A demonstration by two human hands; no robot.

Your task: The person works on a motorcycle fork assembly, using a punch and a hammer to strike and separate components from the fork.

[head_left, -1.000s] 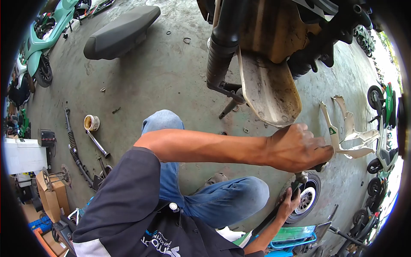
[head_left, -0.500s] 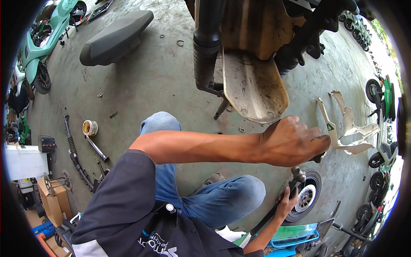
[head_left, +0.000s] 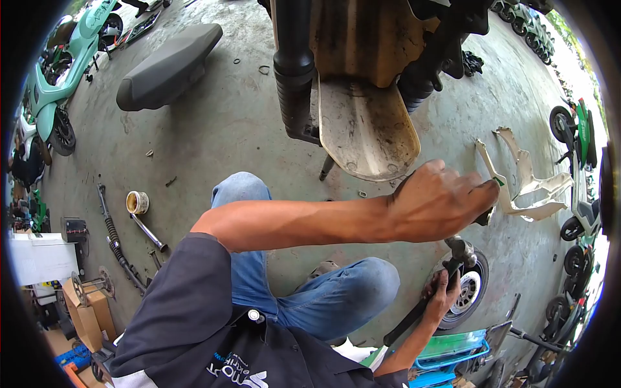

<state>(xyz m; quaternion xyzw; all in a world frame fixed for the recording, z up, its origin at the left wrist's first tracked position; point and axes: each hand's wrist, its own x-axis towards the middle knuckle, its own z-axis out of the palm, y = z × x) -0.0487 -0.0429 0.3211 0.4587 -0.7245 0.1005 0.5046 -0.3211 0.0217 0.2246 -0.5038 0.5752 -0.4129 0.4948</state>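
Head view shows the person with knees bent below the fender (head_left: 370, 132), both hands to the fender's lower right. The left hand (head_left: 443, 202) is fisted round a dark piece (head_left: 484, 217); only an end of it shows, so what it is cannot be made out. The right hand (head_left: 445, 294), farther below the fender, has its fingers wrapped round the hammer (head_left: 462, 249), gripping the handle close under the head. That head sits just under the left fist in the picture; whether they touch is unclear.

The step in hand seems to be steadying the dark piece while the hammer is kept ready. A next move would call for a firm left grip and knuckles clear of the hammer's head.

Against the frame half a second ago, the fender lies farther left, likely because the camera has turned. The hammer's head appears higher and a little more to the right; both grips look unchanged.

The wheel (head_left: 469, 292) lies below and right of the fender, the panel (head_left: 540, 210) right of it, the seat (head_left: 171, 68) to its left.
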